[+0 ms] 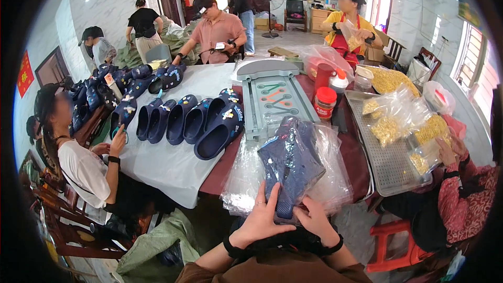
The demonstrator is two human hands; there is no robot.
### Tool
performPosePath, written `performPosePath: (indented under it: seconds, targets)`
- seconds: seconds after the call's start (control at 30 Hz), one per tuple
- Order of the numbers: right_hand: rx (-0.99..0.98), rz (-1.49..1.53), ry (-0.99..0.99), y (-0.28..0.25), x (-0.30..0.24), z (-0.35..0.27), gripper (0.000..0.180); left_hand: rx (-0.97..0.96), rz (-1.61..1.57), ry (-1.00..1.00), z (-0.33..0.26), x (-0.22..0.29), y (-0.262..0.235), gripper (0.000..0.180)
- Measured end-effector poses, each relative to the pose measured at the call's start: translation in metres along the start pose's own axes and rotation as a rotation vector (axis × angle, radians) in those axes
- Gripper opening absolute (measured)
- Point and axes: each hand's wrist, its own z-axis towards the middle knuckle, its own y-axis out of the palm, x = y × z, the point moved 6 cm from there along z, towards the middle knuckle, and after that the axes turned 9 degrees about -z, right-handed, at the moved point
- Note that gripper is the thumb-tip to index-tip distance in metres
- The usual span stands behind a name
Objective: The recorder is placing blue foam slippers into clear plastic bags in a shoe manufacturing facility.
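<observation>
A pair of dark blue clogs point(293, 160) lies inside a clear plastic bag point(313, 163) in front of me. It rests on a stack of flat clear bags point(238, 191) at the table's near edge. My left hand point(262, 220) is open, its stretched fingers lying against the left side of the bagged pair near the lower end. At the lower right, my right hand point(317, 221) has thumb and fingers at the bag's edge, seemingly gripping the film. Just beyond the bag stands a grey plastic rack point(270, 97) with coloured slotted shapes on its panel.
Several blue clogs point(182, 120) stand on the white-covered table point(162, 165) to the left, where a co-worker point(86, 162) handles one. On the right are a red-lidded jar point(325, 102) and a perforated metal tray point(380, 165) with bagged yellow food. A red stool point(398, 246) stands below.
</observation>
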Motion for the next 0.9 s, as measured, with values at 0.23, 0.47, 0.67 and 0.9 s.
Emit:
performPosePath:
  seconds: [0.23, 0.47, 0.67, 0.9]
  targets:
    - [-0.199, 0.351, 0.112, 0.011, -0.003, -0.011, 0.056, 0.161, 0.192, -0.028, 0.008, -0.001, 0.009, 0.129]
    - [-0.279, 0.424, 0.114, 0.017, -0.007, -0.013, 0.073, 0.314, 0.239, -0.014, 0.01, 0.0, 0.008, 0.123]
    - [-0.256, 0.173, -0.155, 0.023, -0.009, -0.013, 0.08, 0.322, 0.263, -0.064, 0.007, -0.005, 0.009, 0.117]
    - [-0.274, -0.046, -0.247, 0.019, -0.025, -0.016, 0.081, 0.288, 0.286, -0.118, 0.005, -0.009, 0.009, 0.104]
